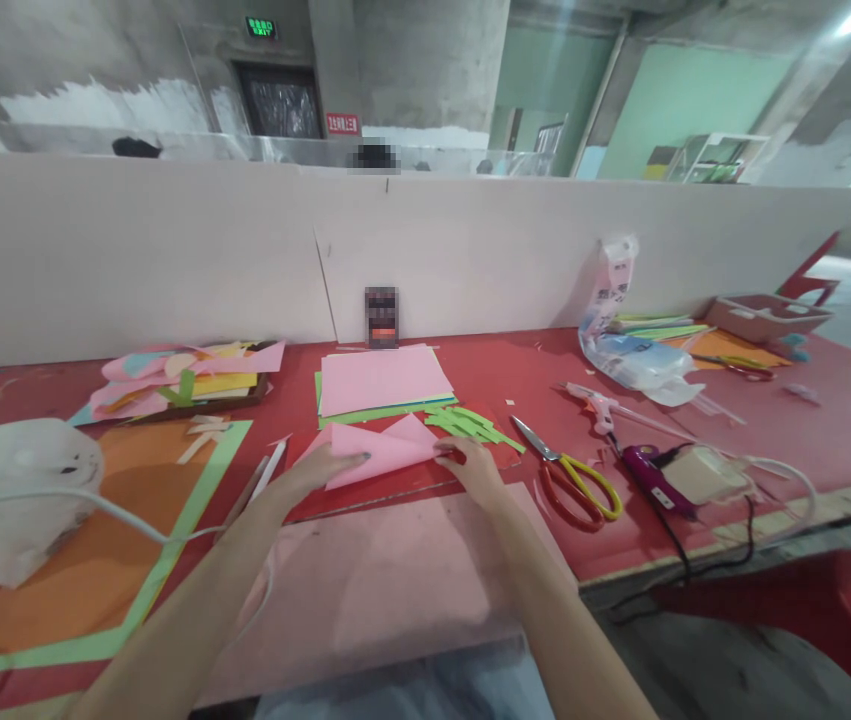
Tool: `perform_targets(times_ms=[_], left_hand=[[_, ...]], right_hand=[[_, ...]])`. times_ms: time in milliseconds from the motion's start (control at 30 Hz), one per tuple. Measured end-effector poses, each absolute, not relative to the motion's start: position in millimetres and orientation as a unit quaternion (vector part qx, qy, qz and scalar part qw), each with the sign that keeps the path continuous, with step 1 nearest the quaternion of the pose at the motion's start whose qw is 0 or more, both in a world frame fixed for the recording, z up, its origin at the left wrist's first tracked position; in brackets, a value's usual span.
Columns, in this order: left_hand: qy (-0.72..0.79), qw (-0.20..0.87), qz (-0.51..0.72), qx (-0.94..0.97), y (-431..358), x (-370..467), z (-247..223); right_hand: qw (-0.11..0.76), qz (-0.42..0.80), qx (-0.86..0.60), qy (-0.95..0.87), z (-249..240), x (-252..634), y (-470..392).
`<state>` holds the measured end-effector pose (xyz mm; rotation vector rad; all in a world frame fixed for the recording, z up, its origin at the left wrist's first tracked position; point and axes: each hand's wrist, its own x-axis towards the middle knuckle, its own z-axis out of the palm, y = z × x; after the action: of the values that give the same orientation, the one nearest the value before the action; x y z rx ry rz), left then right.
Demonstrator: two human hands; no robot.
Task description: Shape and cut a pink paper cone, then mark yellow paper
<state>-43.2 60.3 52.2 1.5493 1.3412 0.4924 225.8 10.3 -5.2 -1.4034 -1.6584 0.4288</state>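
Observation:
A folded sheet of pink paper (376, 450) is between my hands, its flaps raised and overlapping. My left hand (326, 464) grips its left side, the thumb lying on top. At the right corner, my right hand (472, 468) pinches the paper between thumb and fingers. Under it lies red paper (395, 493). Just behind my right hand are several light green paper strips (470, 422). A stack of pink and green sheets (387, 380) sits farther back. Scissors with red and yellow handles (571, 475) lie to the right, blades partly apart.
A pink glue gun (599, 405), a purple device (657, 480) and a white adapter (706, 475) with cables lie right. Behind them stands a plastic bag (620, 340). Left are a tray of paper scraps (192, 385), orange sheets (147, 500) and a white bag (27, 480). A white partition (170, 260) closes the back.

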Motion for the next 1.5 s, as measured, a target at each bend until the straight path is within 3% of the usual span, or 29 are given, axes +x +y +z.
perform_targets(times_ms=[567,1033,1500], left_hand=[[0.534,0.469,0.143,0.689,55.6,-38.0,59.2],[0.548,0.383,0.097,0.737,52.7,-39.7,56.7],[0.481,0.472,0.156,0.722,52.4,-37.6,59.6]], right_hand=[[0.43,0.188,-0.581,-0.665,-5.2,228.9,10.4],[0.392,0.211,-0.524,-0.726,8.6,232.0,23.5],[0.169,0.345,-0.539,-0.749,37.0,240.2,69.9]])
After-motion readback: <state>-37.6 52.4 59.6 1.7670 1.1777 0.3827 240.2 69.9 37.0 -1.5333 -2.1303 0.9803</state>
